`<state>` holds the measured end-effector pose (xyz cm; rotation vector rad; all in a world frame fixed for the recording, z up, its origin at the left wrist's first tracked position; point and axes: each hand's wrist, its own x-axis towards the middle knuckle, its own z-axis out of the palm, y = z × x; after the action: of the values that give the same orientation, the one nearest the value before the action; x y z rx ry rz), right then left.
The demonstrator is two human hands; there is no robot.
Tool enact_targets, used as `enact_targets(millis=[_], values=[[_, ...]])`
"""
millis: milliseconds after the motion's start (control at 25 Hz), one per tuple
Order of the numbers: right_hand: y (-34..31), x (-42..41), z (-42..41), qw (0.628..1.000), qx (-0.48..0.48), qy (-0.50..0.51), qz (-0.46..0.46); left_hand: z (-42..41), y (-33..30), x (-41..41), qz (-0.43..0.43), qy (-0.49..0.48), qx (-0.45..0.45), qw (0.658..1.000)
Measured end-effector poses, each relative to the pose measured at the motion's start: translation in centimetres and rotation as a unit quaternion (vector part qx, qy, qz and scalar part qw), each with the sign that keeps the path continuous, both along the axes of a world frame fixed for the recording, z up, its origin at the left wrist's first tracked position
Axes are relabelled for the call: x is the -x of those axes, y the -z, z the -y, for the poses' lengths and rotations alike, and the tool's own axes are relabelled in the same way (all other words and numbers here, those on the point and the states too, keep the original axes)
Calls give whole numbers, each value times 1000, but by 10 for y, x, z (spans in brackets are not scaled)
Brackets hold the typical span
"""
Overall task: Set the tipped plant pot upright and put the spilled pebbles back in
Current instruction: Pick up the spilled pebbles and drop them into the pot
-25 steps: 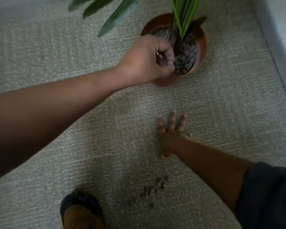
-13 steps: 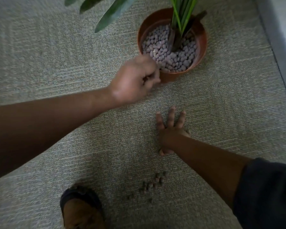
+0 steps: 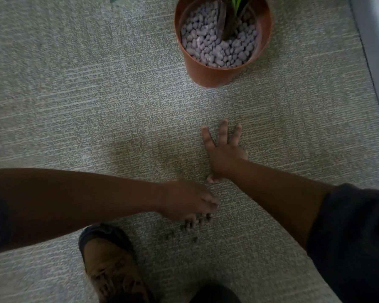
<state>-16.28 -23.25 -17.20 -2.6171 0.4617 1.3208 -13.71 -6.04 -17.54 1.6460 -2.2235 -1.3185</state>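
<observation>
Reaching for spilled pebbles (image 3: pixel 192 225) on carpet (image 3: pixel 74 106), just below left hand (image 3: pixel 187 203); fingers curled down, grip unclear | right hand (image 3: pixel 222 153) spread flat, farther | pot (image 3: pixel 222 42) upright, well beyond

Upright terracotta pot (image 3: pixel 208 72) full of grey pebbles (image 3: pixel 214 49); spilled pebbles (image 3: pixel 189 228) on carpet.
</observation>
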Motion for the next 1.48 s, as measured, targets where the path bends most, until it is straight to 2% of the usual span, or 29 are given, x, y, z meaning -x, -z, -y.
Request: enact_targets(millis=[120,280,360,440,560,680,840,960,1080,1160,1240,1320,1400,1480], values=[[0,2,-1,1000,4,1,2,7,2,19,36,29,54,997],[1,2,0,1000,3,-2,0,0,5,22,137,115,190,965],[2,1,0,1000,2,1,-3,-4,2,20,157,145,205,955],[3,1,-1,1000,5,2,-3,-5,3,22,166,161,204,951],[5,1,-2,1000,7,3,-1,0,2,27,154,134,175,963],[5,0,-2,1000,7,8,-4,11,4,29,111,103,94,984],[6,2,0,1000,3,2,3,18,1,27,108,83,33,990],[6,1,0,1000,2,2,3,19,-12,10,90,36,0,995],[5,2,-1,1000,8,5,6,23,-45,-34,30,-67,41,996],[4,1,-3,1000,8,5,-9,27,-74,-71,-31,-196,121,973],[3,2,-1,1000,11,-8,-23,39,-101,-104,-60,-309,197,929],[1,0,-1,1000,0,-1,-25,60,-122,-132,-30,-372,249,894],[-2,-2,-2,1000,-6,10,-26,81,-131,-155,37,-411,304,858],[-5,-3,-2,1000,-6,8,-29,95,-129,-176,89,-451,313,831]])
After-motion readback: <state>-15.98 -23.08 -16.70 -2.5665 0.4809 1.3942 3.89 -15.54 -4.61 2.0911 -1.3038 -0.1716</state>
